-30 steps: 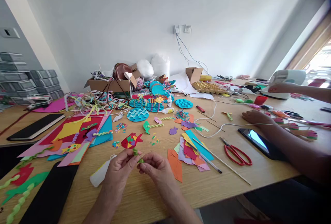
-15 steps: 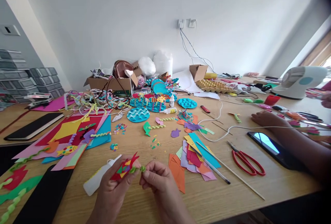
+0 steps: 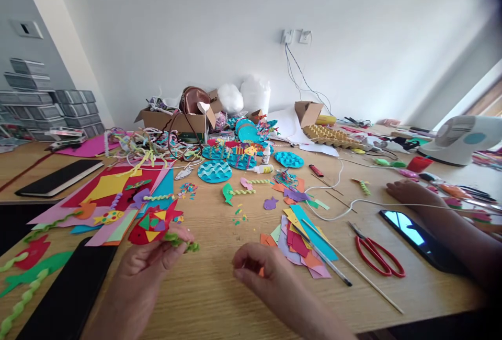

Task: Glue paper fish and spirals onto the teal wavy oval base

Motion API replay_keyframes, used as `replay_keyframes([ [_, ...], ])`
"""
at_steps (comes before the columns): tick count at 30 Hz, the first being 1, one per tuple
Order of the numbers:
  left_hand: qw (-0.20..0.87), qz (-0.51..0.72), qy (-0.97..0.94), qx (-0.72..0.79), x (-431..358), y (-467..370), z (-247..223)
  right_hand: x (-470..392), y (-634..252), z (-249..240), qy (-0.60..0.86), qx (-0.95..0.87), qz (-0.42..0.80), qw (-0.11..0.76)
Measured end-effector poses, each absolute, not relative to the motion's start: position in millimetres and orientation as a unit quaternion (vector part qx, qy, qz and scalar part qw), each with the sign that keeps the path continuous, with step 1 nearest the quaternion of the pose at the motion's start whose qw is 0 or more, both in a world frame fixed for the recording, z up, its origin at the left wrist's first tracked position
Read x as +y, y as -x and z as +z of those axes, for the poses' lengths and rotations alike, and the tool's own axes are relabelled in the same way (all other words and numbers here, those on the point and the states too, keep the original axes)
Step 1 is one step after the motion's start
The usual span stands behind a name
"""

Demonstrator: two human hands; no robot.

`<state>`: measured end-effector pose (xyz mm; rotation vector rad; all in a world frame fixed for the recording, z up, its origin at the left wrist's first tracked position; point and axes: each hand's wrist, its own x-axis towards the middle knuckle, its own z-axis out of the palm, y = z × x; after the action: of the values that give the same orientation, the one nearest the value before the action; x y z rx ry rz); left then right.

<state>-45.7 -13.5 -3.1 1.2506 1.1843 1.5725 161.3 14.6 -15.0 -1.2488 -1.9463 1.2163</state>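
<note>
My left hand (image 3: 135,277) pinches a green twisted pipe cleaner (image 3: 192,247) that is joined to a red paper fish (image 3: 147,233) decorated with coloured triangles. The fish lies tilted above my fingers, its tail toward the upper right. My right hand (image 3: 270,280) is apart from it, fingers curled and holding nothing, with a gap between thumb and fingertips. Orange paper pieces (image 3: 267,239) lie just behind that hand. Beyond are a purple paper fish (image 3: 270,203) and a green one (image 3: 227,193) on a pale twisted stem.
Right of my hands lie coloured paper scraps (image 3: 300,272), a pen (image 3: 333,265), a thin stick (image 3: 363,271) and red-handled scissors (image 3: 378,256). Another person's arm (image 3: 435,225) rests beside a phone (image 3: 415,240). Coloured sheets (image 3: 92,188) and a black phone-like slab (image 3: 58,298) are at left.
My hands have separated. The left has carried the red fish leftward and turned its decorated side to view; the right has let go of the green pipe cleaner and moved right.
</note>
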Motion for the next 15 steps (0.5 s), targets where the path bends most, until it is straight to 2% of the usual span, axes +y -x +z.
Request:
replay_keyframes([
  [3,0.409,0.609,-0.492,0.469,-15,58,4,37,-180,4,0.508,-0.790,0.290,0.183],
  [9,0.407,0.612,-0.475,0.484,-11,63,11,89,-166,13,0.575,-0.812,0.082,0.060],
  [15,0.410,0.590,-0.504,0.480,-13,54,-2,122,-119,-10,0.545,-0.838,-0.011,-0.005],
])
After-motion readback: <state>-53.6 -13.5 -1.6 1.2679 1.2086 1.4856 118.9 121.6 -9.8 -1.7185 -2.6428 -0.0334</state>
